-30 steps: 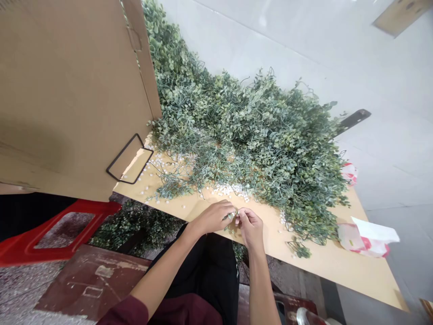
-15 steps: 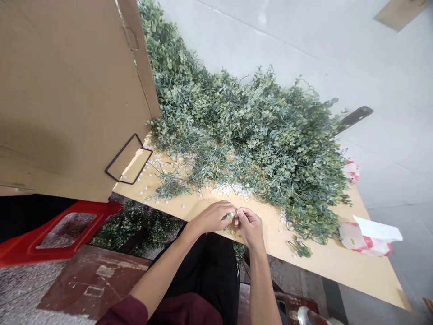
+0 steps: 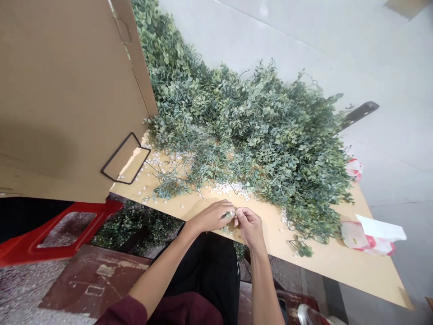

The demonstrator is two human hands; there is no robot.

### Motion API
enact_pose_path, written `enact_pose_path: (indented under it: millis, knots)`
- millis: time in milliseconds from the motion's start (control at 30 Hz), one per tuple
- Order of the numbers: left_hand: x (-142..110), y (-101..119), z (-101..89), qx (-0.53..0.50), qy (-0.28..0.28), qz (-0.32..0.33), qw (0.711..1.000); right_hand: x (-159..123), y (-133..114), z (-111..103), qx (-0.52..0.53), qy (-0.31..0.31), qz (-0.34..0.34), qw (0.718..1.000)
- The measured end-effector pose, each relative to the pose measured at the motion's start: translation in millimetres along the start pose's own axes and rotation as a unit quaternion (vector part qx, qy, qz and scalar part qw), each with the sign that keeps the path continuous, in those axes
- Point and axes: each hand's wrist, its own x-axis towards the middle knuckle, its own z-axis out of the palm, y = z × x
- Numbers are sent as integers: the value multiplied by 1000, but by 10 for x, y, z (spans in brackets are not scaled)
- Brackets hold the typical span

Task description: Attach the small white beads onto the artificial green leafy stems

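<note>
My left hand [image 3: 215, 216] is closed round a small leafy sprig [image 3: 228, 214], and bits of pale green show between its fingers. Fingertip to fingertip with it, my right hand [image 3: 251, 227] pinches a tiny pale piece at the sprig's end, too small to make out. Both hands are over the table's near edge. Just beyond them lie small white round pieces [image 3: 233, 188], scattered loosely. A large heap of artificial greenery [image 3: 270, 131] spreads behind. Loose stems [image 3: 174, 183] lie to the left, and a short cut sprig [image 3: 300, 247] rests to the right of my right hand.
A big cardboard box [image 3: 67, 99] stands at the left, with a black wire frame [image 3: 117, 159] by its corner. A dark handle [image 3: 360, 115] sticks out behind the heap. A red-and-white plastic bag [image 3: 355, 234] lies at the right. Below left is a red stool [image 3: 64, 243].
The view has shifted slightly. My hands stay together in nearly the same place, with only small finger movement at the sprig's tip.
</note>
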Motion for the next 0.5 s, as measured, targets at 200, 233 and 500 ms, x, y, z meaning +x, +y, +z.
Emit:
enact_pose_path:
  millis: [200, 233, 500]
  knots:
    - [-1, -10, 5, -2, 4, 0, 1000, 29, 32, -30, 10, -12, 0, 1000]
    - [-1, -9, 3, -7, 6, 0, 1000, 33, 45, -36, 20, -10, 2, 1000]
    - [-4, -3, 4, -21, 29, -13, 999, 16, 97, -44, 10, 28, -18, 999]
